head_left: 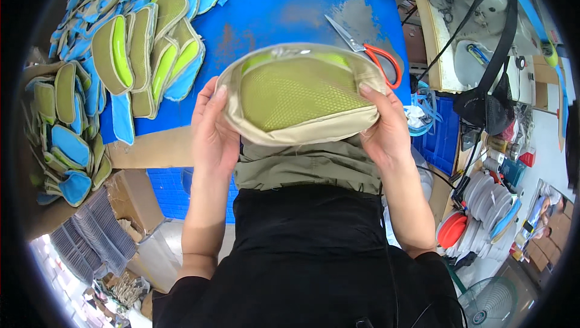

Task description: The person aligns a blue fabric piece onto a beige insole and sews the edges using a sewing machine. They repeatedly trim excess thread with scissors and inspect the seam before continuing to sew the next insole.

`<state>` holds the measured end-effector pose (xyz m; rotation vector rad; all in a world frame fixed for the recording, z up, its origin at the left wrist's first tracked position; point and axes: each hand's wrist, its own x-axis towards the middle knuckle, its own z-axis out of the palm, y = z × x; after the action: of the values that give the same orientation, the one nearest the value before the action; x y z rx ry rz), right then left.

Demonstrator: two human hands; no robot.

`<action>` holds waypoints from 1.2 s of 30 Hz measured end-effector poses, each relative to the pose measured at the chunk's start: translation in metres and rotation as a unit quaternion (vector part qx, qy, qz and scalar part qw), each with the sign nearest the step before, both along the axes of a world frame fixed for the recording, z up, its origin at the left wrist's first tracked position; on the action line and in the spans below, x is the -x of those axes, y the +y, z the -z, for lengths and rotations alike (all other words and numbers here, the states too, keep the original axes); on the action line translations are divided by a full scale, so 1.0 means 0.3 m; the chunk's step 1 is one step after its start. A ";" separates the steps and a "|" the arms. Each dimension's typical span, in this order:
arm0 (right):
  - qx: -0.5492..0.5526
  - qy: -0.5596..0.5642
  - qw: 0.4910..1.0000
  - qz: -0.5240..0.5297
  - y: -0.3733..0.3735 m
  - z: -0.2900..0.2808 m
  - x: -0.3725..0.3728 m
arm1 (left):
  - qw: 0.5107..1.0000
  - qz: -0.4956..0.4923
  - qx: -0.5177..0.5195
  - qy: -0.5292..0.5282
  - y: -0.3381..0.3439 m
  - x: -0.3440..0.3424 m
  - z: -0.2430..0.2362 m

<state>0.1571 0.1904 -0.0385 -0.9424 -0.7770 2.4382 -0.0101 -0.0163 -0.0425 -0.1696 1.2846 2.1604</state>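
Note:
Between my two hands is an oval fabric pouch (302, 95), beige at the edges, with an olive mesh panel and a bright green lining showing along its far side. My left hand (214, 128) grips its left end, thumb on top of the rim. At the right end my right hand (386, 122) pinches the rim in the same way. The pouch is held over the near edge of the blue table (272, 1), above my lap. Just beyond its right end lie scissors (374, 53) with orange handles. The fingers under the pouch are partly hidden.
Mesh-and-blue fabric pieces (142, 44) lie piled on the table's left. More pieces fill a cardboard box (66, 134) at the left. A sewing machine (471, 56) stands right, with straps hanging nearby. Thread spools (489, 201) and a fan (492, 301) are at the lower right.

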 end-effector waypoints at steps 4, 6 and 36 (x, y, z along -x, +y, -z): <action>-0.062 0.056 0.995 0.060 -0.022 0.015 -0.003 | 0.981 0.067 -0.107 -0.149 0.032 -0.091 -0.027; -0.095 0.061 0.990 0.082 -0.056 0.007 0.011 | 0.967 0.144 -0.115 -0.178 0.040 -0.167 -0.037; -0.159 -0.017 0.987 0.024 -0.084 0.016 -0.028 | 0.984 0.138 -0.108 -0.035 0.127 -0.153 -0.128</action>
<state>0.1655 0.1653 -0.0435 -0.8683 -1.1014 2.1758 0.0357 0.0217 -0.0042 0.0224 0.9638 2.0163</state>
